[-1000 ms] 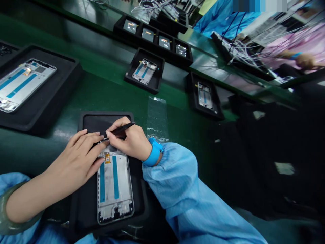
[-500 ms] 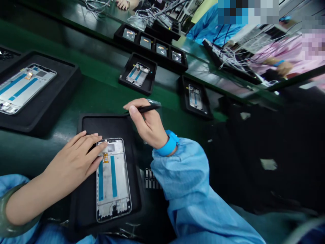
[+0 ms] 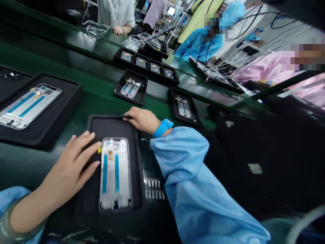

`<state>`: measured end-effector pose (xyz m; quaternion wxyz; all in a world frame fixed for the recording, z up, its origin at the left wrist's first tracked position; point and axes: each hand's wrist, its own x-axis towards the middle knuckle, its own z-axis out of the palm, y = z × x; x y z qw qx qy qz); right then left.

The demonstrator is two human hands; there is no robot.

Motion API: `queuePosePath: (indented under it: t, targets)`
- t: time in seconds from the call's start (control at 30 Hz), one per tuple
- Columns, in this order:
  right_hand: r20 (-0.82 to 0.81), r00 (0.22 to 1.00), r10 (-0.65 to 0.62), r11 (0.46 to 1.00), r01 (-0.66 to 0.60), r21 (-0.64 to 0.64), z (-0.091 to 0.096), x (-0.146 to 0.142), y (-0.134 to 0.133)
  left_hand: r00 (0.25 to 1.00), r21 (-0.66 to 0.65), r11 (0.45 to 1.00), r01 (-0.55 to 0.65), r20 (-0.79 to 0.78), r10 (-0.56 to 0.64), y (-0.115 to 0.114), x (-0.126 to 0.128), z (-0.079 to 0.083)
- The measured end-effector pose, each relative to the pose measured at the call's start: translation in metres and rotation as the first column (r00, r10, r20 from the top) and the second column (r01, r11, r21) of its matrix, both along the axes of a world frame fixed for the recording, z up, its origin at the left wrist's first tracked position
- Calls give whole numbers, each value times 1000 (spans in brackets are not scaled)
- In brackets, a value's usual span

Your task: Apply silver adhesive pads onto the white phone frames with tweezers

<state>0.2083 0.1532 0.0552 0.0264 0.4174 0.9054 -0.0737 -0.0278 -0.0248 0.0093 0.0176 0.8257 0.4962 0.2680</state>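
Note:
A phone frame (image 3: 123, 173) lies face-down in a black foam tray (image 3: 109, 127), its silver back showing two blue strips and a small orange flex cable (image 3: 110, 155). My left hand (image 3: 69, 162) hovers over the tray's left side with fingers spread, holding nothing. Its fingertips are beside a yellow tab (image 3: 100, 150) at the frame's upper left edge. My right hand (image 3: 143, 119) is closed at the tray's far right corner, around a slim black tool (image 3: 127, 117) that is mostly hidden. Whether those fingers also grip the tray rim is unclear.
At left, another tray (image 3: 72, 91) holds a similar phone frame. Farther back are smaller trays (image 3: 144, 89) with phones, and bundled white cables (image 3: 220, 73). Small metal pieces (image 3: 153, 188) lie in rows right of my tray. Co-workers sit across the bench.
My left hand has lifted off the phone frame and moved left, uncovering the yellow tab. My right hand has come down to the tray's far corner with the black tool. The view has shifted.

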Motion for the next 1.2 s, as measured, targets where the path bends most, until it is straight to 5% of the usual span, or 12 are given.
queuePosePath:
  t: [0.07, 0.13, 0.23, 0.33, 0.47, 0.57, 0.87, 1.0, 1.2]
  targets:
    - [-10, 973, -231, 969, 231, 85, 12, 17, 27, 983, 48, 989, -136, 128, 129, 1, -4, 6]
    - [-23, 890, -456, 883, 456, 112, 20, 32, 58, 955, 61, 971, -233, 204, 216, 2, -4, 11]
    - [-50, 800, -597, 790, 598, 134, 21, 31, 96, 949, 62, 965, -254, 209, 237, 4, -2, 10]
    - [-65, 748, -660, 740, 663, 118, 14, -8, 116, 958, 77, 968, -241, 177, 224, 7, -2, 4]
    - [-65, 816, -574, 812, 578, 78, 11, -76, 121, 960, 70, 964, -255, 135, 244, 8, -7, -5]
    - [-16, 878, -478, 874, 478, 89, 14, -88, 117, 961, 53, 965, -258, 120, 251, 7, -9, -5]
    - [246, 894, -376, 926, 354, 129, -13, -1, 89, 979, 19, 982, -189, 82, 186, 4, -2, -3]
    - [254, 901, -353, 932, 313, 182, 4, 17, 72, 977, 36, 978, -204, 70, 201, 5, -3, -5]
    - [238, 963, -127, 988, 101, 119, 31, 35, -22, 978, 4, 981, -192, 80, 192, 3, -4, -4]
